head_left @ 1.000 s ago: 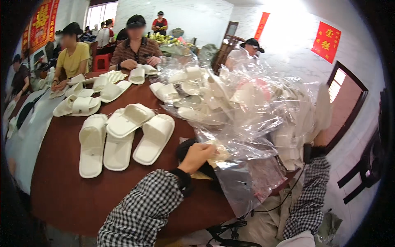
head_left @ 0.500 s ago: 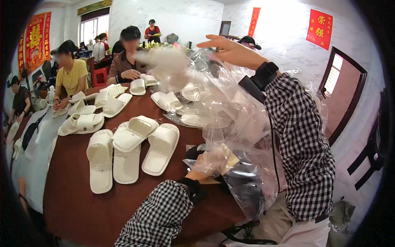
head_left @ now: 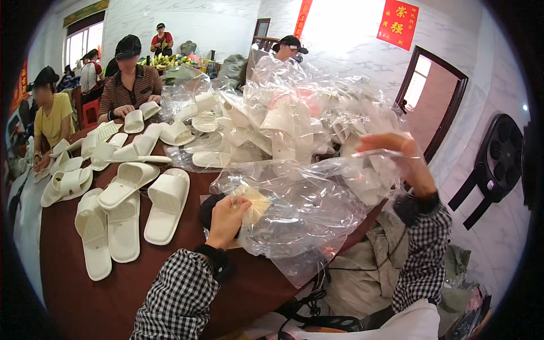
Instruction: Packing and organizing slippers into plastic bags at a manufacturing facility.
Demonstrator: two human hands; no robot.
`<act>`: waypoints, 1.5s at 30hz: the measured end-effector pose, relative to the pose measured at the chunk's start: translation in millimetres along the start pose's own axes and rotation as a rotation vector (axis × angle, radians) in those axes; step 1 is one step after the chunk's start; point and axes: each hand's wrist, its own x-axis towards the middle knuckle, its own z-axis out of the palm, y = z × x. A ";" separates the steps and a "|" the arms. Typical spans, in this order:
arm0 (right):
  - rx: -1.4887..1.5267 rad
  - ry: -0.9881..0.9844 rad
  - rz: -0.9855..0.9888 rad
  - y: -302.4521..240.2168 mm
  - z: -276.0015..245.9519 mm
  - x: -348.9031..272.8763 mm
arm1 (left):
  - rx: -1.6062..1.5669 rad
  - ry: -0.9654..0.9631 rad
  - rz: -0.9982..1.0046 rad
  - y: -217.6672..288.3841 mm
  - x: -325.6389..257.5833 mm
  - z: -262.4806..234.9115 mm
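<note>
My left hand (head_left: 226, 220) is closed in a pinch at the near-left edge of a clear plastic bag (head_left: 306, 207). A flat cream-coloured piece (head_left: 256, 205) shows right at its fingertips, and a dark object sits partly hidden behind the hand. Over the bag's far right side, my right hand (head_left: 391, 146) has its fingers stretched out flat, with clear film against it; it grips nothing that I can see. White slippers (head_left: 167, 207) lie loose on the brown tabletop (head_left: 170, 272) to the left of my left hand.
A large heap of bagged white slippers (head_left: 283, 130) covers the table's far side. More loose slippers (head_left: 122, 150) spread to the left, towards a seated person in a striped top (head_left: 133, 88). Another person (head_left: 289, 48) is behind the heap. Grey-green cloth (head_left: 362, 272) hangs beside the table's right edge.
My right hand has come down from high up to beside the bag, and the blurred white thing in the air before it is gone. The view has swung right; the bag lies spread out.
</note>
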 end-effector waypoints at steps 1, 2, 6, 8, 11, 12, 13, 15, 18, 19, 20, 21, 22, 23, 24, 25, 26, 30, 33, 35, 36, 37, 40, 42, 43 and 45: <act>0.022 -0.005 -0.005 0.0 -7.8 -6.4 | 0.017 0.011 -0.010 3.8 -2.9 -2.4; -0.186 -0.009 0.029 -0.6 -15.4 -13.1 | -0.044 0.048 -0.060 8.1 -4.2 -7.2; -0.577 0.086 0.341 -10.0 -71.9 -47.7 | -0.102 0.148 -0.084 22.6 -5.6 0.0; -0.524 0.277 0.293 -19.9 -85.4 -56.9 | -0.025 0.180 -0.074 35.6 -8.6 1.6; -0.583 0.284 0.028 -55.8 -60.8 -52.3 | -0.159 0.171 -0.060 29.7 -8.0 4.9; -0.745 0.194 -0.093 -66.5 -41.2 -50.1 | -0.153 0.147 -0.099 34.5 -10.3 7.4; -0.631 0.074 -0.098 -69.2 -11.4 -42.5 | -0.148 0.160 -0.102 29.5 -10.8 6.3; -0.536 -0.071 -0.196 -65.4 60.4 -22.0 | -0.315 0.128 -0.163 21.9 -14.9 -1.5; -0.599 -0.015 -0.267 -32.6 131.6 -15.4 | -0.373 -0.006 -0.187 42.6 -24.4 10.8; -0.607 -0.011 -0.273 -15.3 144.5 -17.8 | -0.418 -0.061 -0.216 44.5 -26.7 13.2; -0.612 0.004 -0.255 2.4 154.7 -20.0 | -0.454 -0.098 -0.216 44.0 -29.2 16.4; -0.610 0.018 -0.246 14.1 161.7 -20.8 | -0.453 -0.082 -0.206 50.4 -30.7 12.9; -0.610 0.014 -0.255 23.3 164.4 -24.8 | -0.411 -0.108 -0.233 58.1 -34.6 10.9; -0.703 0.000 -0.312 31.5 163.4 -29.9 | -0.371 -0.137 -0.261 65.3 -37.9 9.6; -0.777 -0.014 -0.378 35.7 164.4 -31.6 | -0.215 -0.127 -0.245 71.6 -40.8 0.8; -0.778 -0.017 -0.374 36.9 161.3 -33.5 | -0.218 -0.129 -0.249 77.3 -41.2 -2.5; -0.850 -0.022 -0.380 37.5 157.1 -34.5 | -0.165 -0.183 -0.259 83.1 -41.3 -4.7; -1.025 -0.032 -0.444 33.9 149.6 -31.1 | 0.168 -0.262 -0.032 81.1 -43.0 0.3; -1.071 -0.076 -0.518 26.3 153.9 -29.2 | 0.217 -0.270 0.176 100.3 -48.9 3.9; -1.093 -0.104 -0.552 25.0 155.0 -31.3 | 0.273 -0.234 -0.027 103.4 -46.4 3.3; -1.074 -0.112 -0.592 25.1 156.6 -32.5 | 0.262 -0.167 -0.010 100.8 -46.0 -1.3; -1.054 -0.121 -0.632 25.2 158.4 -33.7 | 0.221 -0.147 -0.008 92.4 -41.2 -6.4; -1.058 -0.173 -0.636 24.9 157.6 -42.8 | 0.161 -0.171 -0.145 81.2 -30.1 -16.1; -1.059 -0.209 -0.647 31.6 160.1 -48.5 | 0.158 -0.203 -0.212 79.6 -24.7 -18.8; -1.070 -0.197 -0.681 27.5 158.7 -53.4 | 0.156 -0.205 -0.203 71.2 -21.7 -21.5; -1.072 -0.187 -0.718 22.4 157.6 -58.7 | 0.279 -0.213 0.146 56.0 -11.7 -26.2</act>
